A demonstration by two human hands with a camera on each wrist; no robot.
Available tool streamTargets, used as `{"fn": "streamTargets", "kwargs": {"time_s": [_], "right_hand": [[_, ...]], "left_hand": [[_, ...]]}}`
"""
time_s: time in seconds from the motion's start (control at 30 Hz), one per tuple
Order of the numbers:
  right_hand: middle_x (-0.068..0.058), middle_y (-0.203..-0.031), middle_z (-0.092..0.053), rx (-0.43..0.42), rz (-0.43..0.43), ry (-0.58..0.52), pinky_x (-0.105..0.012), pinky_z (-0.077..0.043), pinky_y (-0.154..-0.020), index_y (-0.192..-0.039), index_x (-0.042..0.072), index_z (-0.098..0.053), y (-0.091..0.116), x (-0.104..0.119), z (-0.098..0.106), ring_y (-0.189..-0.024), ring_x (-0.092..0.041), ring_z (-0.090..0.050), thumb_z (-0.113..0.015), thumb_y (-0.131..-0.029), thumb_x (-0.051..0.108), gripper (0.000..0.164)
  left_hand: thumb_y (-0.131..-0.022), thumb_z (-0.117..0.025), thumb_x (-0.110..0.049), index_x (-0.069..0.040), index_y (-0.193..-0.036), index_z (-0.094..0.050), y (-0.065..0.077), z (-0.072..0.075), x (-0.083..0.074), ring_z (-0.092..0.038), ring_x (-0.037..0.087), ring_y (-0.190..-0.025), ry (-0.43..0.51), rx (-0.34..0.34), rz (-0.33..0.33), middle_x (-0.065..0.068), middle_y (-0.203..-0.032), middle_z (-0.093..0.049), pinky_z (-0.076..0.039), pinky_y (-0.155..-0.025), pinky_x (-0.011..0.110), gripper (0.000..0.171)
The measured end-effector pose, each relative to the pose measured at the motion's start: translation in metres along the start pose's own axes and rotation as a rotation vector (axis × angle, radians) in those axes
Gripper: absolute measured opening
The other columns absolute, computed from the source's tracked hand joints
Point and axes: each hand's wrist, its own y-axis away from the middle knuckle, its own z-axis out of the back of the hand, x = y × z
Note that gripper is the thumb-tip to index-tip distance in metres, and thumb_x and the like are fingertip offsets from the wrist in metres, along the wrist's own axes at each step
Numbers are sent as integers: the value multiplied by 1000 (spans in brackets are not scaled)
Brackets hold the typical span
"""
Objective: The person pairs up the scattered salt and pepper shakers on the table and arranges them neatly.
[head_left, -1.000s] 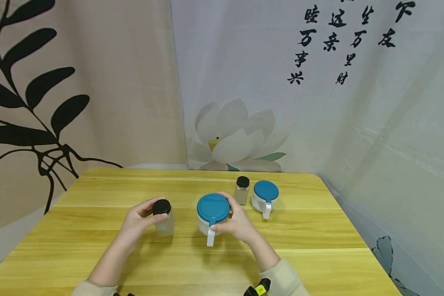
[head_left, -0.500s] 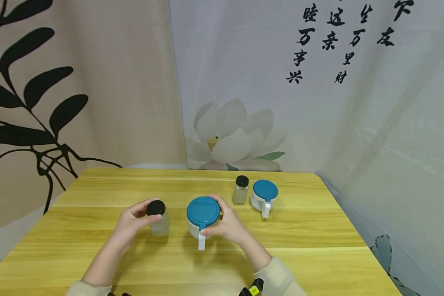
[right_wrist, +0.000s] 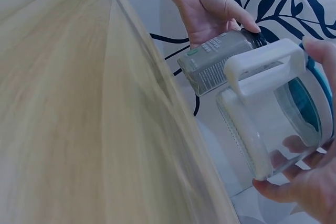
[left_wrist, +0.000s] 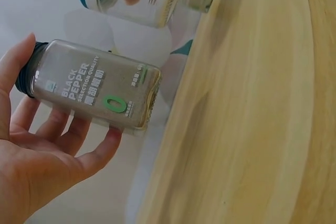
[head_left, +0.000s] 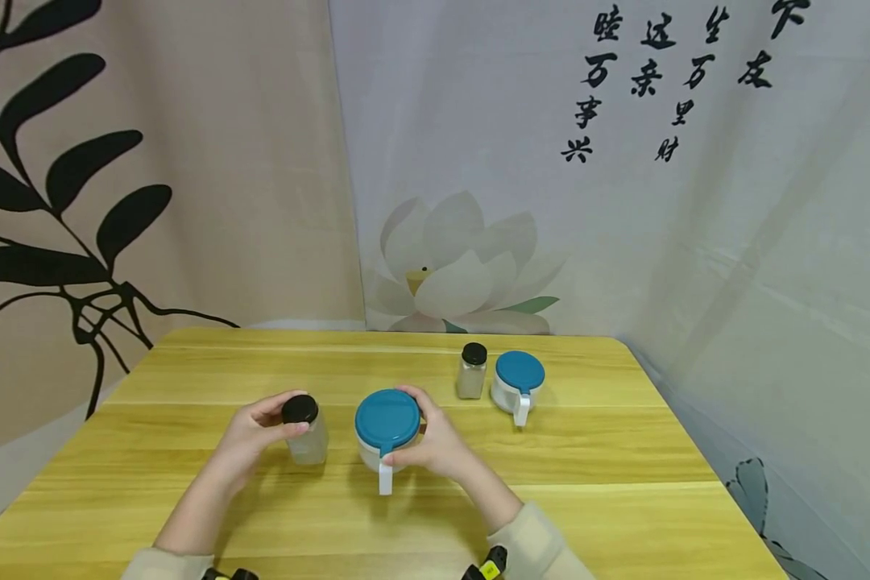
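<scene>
My left hand (head_left: 246, 439) grips a black pepper bottle (head_left: 308, 445) by its black lid, thumb on the near side. In the left wrist view the bottle (left_wrist: 94, 85) shows its "BLACK PEPPER" label, with fingers along its side. My right hand (head_left: 438, 443) holds a clear seasoning jar (head_left: 387, 420) with a blue lid and white handle, thumb near the top of the handle. In the right wrist view, fingers curl round the glass of this jar (right_wrist: 247, 124). Both containers are upright over the table, side by side with a small gap between them.
Farther back on the wooden table (head_left: 587, 524) stand a second black-lidded bottle (head_left: 471, 374) and a second blue-lidded jar (head_left: 519, 379), close together. A printed cloth (head_left: 478, 121) hangs behind the table's far edge.
Both hands have shifted left and slightly toward me, carrying the pepper bottle and the seasoning jar. The right hand moved farther, narrowing the gap. The back pair stayed in place.
</scene>
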Motion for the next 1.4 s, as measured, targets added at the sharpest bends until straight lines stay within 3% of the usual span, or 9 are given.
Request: {"fn": "streamTargets", "kwargs": {"time_s": [0.27,0.7,0.87,1.07,1.4], "right_hand": [[-9,-135,-49,24,22,22,-38,-42,-93,-144,13,-36,0,-3,-6,-118,-23,-50,-86,-69,13,90],[-5,-135,-49,27,-5,0,-34,-40,-96,-145,13,-35,-3,-3,-21,-119,-19,-49,-84,-69,5,91],[-7,-135,-49,32,-8,-23,-34,-39,-97,-145,10,-34,-6,-1,-24,-119,-19,-49,-83,-69,0,91],[-4,-133,-51,18,7,-32,-36,-37,-99,-144,13,-36,-8,-11,-28,-118,-18,-50,-84,-67,-1,91],[-1,-132,-52,13,-6,-27,-39,-34,-102,-143,17,-36,-9,-15,-34,-119,-17,-50,-85,-68,5,90]], "left_hand": [[-85,-72,-9,1,-130,-55,0,4,7,-56,18,-99,-10,19,15,-5,-110,-65,-45,-84,30,49],[-85,-71,-3,2,-130,-56,3,10,11,-56,17,-96,17,66,16,-3,-108,-64,-45,-82,31,48],[-86,-67,2,-3,-127,-60,1,14,11,-55,17,-94,74,108,-13,-1,-105,-63,-47,-80,31,43],[-85,-66,3,-6,-127,-61,-1,19,12,-55,18,-94,74,127,-15,0,-105,-62,-47,-80,31,44],[-85,-67,4,0,-127,-58,-3,22,17,-55,19,-92,71,170,-29,2,-102,-62,-48,-78,31,44]]}}
